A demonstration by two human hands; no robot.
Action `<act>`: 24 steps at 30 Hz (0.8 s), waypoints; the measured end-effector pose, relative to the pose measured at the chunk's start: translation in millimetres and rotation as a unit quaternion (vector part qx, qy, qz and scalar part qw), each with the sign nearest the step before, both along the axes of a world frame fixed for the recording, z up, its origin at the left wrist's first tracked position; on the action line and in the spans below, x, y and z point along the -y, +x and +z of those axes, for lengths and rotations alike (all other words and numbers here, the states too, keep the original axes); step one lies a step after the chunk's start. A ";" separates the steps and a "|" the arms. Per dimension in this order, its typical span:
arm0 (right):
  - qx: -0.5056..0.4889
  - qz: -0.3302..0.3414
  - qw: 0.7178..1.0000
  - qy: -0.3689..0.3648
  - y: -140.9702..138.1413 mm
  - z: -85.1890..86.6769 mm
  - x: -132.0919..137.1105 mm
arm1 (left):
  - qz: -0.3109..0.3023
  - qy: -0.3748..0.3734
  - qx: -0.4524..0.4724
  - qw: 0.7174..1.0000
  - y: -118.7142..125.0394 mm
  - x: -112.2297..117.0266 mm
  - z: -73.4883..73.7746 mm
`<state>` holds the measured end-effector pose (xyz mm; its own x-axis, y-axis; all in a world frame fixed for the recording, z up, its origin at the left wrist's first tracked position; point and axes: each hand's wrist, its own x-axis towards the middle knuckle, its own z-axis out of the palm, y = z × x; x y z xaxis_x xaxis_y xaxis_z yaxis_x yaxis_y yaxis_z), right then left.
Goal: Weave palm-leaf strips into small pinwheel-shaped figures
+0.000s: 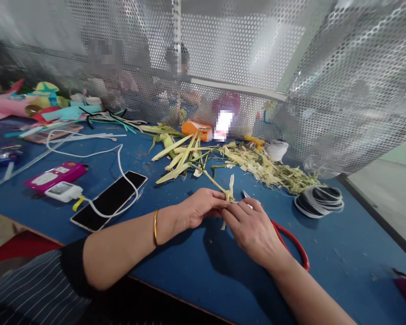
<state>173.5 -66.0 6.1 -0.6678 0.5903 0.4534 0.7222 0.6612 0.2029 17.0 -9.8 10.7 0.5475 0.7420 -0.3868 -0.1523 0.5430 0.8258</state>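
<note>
Close together over the blue table [203, 275], my left hand [203, 207] and my right hand [253, 230] pinch a pale strip of plant husk [229, 194] between their fingertips. One end of the strip stands up above the fingers and another hangs below them. A thin stem runs from it toward the husk pile behind. Beneath my right hand lies a pair of scissors, its red handle [296, 241] showing to the right and a blade tip poking out above the fingers. The rest of the scissors is hidden.
Long husk leaves [179, 158] and a heap of shredded husk [267, 164] lie behind my hands. A spool of white thread [318, 201] stands at right. At left are a dark phone [111, 198], a white cable and a magenta power bank [56, 176]. A perforated screen [240, 54] closes the back.
</note>
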 end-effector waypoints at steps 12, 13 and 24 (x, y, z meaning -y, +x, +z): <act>-0.104 0.102 0.988 -0.047 -2.7 3.7 9.2 | 0.062 0.022 0.007 0.998 0.3 1.6 4.4; -0.109 0.110 0.987 -0.049 -3.6 4.2 9.7 | 0.062 0.017 0.006 0.998 0.6 1.7 4.4; -0.217 -0.058 0.974 -0.009 6.7 1.0 2.2 | 0.041 0.023 -0.027 0.999 -3.7 -5.0 8.2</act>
<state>180.3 -68.1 7.0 -0.3442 0.6610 0.6668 0.8078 0.5704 -0.1485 13.3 -4.7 18.8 0.4634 0.8011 -0.3789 -0.1484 0.4917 0.8580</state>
